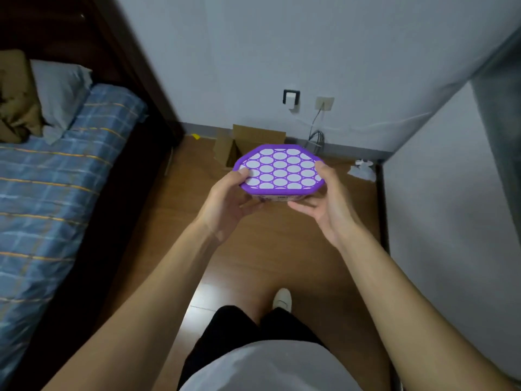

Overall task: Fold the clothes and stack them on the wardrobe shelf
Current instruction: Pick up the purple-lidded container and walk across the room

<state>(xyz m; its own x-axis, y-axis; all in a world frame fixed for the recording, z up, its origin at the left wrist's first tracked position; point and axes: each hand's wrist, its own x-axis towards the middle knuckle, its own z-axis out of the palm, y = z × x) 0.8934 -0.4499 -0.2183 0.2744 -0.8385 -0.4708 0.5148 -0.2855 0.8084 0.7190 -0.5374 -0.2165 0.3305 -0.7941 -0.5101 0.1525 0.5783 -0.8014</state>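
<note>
I hold a purple box [282, 172] with a lid of white oval cells out in front of me, above the wooden floor. My left hand [227, 200] grips its left edge, thumb on the lid and fingers curled underneath. My right hand [320, 204] grips its right edge the same way. A crumpled brown garment [15, 103] lies on the bed at the far left, beside a grey pillow [60, 94]. No wardrobe shelf is visible.
A bed with a blue plaid cover [53, 187] fills the left side, with a dark wooden frame. An open cardboard box [239, 142] stands by the far wall under sockets and cables. A white wall or panel [451, 221] rises on the right. Crumpled white paper [362, 169] lies on the floor.
</note>
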